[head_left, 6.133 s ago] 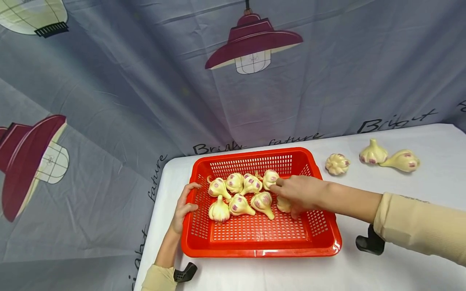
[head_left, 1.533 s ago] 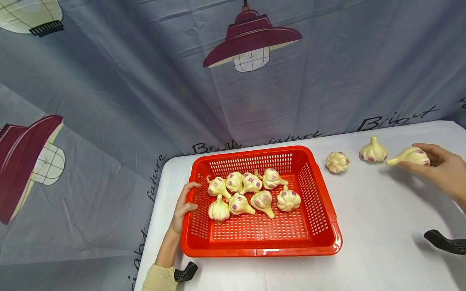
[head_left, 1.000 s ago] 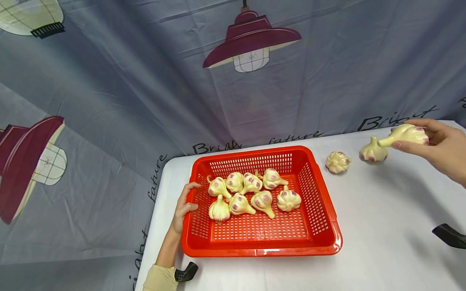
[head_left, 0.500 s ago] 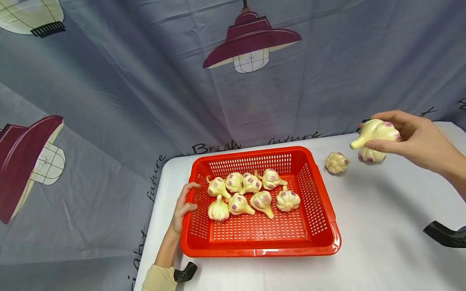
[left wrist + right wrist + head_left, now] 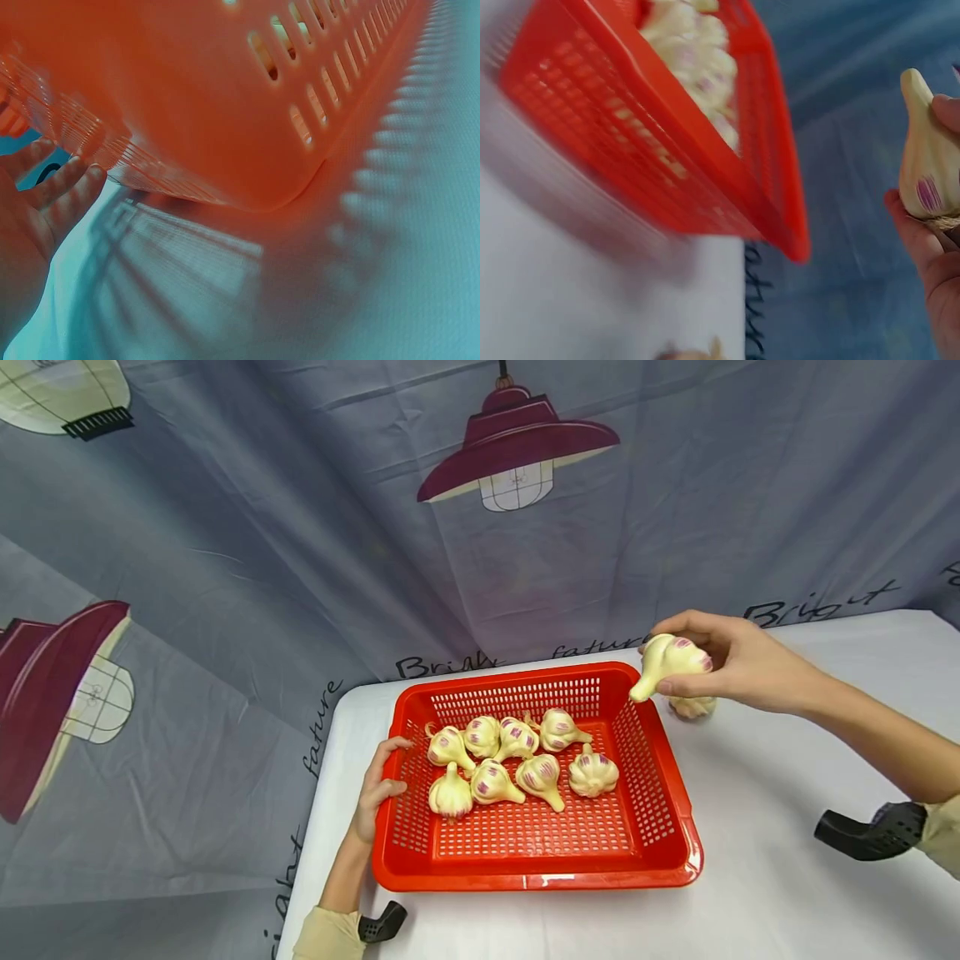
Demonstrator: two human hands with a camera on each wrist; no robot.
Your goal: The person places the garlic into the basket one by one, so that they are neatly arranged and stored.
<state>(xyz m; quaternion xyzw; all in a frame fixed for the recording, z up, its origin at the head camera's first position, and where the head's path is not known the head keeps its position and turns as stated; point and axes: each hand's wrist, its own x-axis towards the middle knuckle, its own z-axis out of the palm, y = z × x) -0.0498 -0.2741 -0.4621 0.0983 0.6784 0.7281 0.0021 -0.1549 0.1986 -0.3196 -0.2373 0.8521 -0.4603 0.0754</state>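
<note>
A red plastic basket stands on the white table, with several garlic bulbs lying inside in two rough rows. My left hand grips its left rim, the thumb and fingers bent over the edge. Above the right rim, my right hand pinches a garlic bulb between thumb and fingers, its stem pointing down and left. In the right wrist view that held garlic bulb shows purple streaks and a root tuft. Behind the right hand, another garlic bulb on the table is partly hidden.
A grey curtain printed with lamps hangs behind and left of the table. White tabletop extends to the basket's right. Black wrist mounts project below both forearms. Inside the basket, bare floor shows along the front and right.
Earlier my right hand was in the basket; it then took a garlic bulb from the table's far right, raised it and carried it left to the basket's right rim. The left hand has stayed put.
</note>
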